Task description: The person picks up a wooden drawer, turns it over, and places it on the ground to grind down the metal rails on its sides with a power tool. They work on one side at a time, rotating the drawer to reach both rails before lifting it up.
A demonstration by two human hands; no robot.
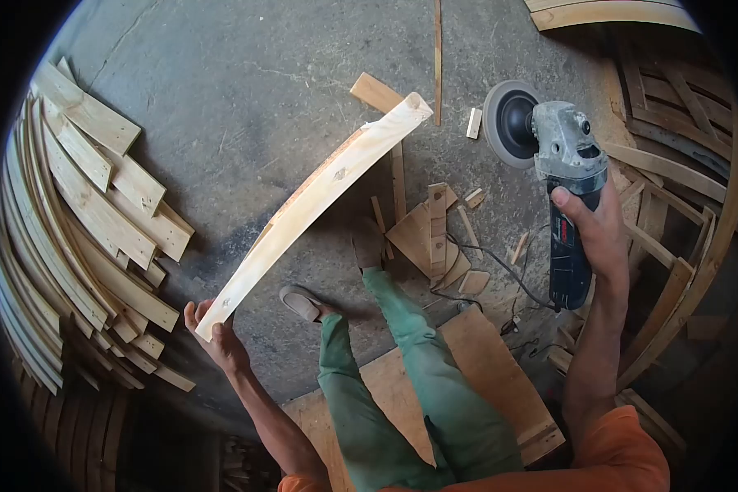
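My left hand (220,346) is closed around the near end of a long, slightly curved wooden slat (324,201), which slants up and away to the right. Dark knots mark its pale face, and its upper edge looks rough with bark-like brown. In my right hand (603,234) is an angle grinder (570,205) with a grey head and dark body, gripped around the body with the thumb on top. Its round sanding disc (512,123) points left, apart from the slat's far end. A cord runs from the grinder's lower end to the floor.
Many curved slats (82,213) are stacked at the left. Wooden frames (681,271) crowd the right side. Offcuts (435,234) and the cord (508,275) lie on the concrete floor near my feet. Beneath my legs is a plywood board (500,369).
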